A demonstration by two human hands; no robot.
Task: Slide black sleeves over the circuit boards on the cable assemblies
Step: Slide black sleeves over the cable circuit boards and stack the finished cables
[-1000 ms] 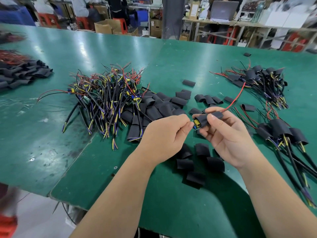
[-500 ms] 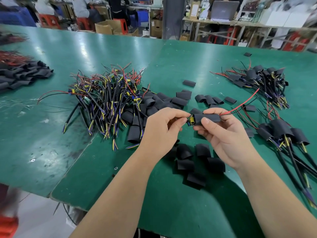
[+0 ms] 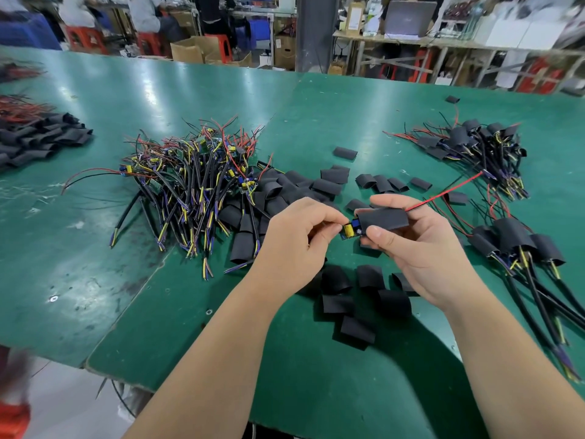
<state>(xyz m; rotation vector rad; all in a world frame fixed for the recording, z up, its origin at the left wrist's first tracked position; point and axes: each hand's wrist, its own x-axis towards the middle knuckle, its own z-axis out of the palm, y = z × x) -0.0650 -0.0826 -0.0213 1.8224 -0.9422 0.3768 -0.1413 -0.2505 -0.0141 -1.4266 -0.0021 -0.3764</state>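
Observation:
My right hand [image 3: 421, 248] grips a flat black sleeve [image 3: 384, 218] between thumb and fingers, held above the green table [image 3: 95, 280]. A small circuit board [image 3: 349, 231] with a yellow part sticks out of the sleeve's left end. My left hand [image 3: 294, 239] pinches that board end with its fingertips. A red and black wire [image 3: 449, 191] runs out of the sleeve's right end toward the far right.
A tangle of bare cable assemblies [image 3: 193, 185] lies left of centre. Loose black sleeves [image 3: 348, 299] lie under and beyond my hands. Sleeved assemblies [image 3: 519, 245] rest at the right and another group [image 3: 468, 147] at the far right. More sleeves [image 3: 41, 137] are piled at the far left.
Both hands have risen slightly and the sleeve has turned more level. More of the board's yellow end shows out of the sleeve's left opening, and the red wire now sweeps lower.

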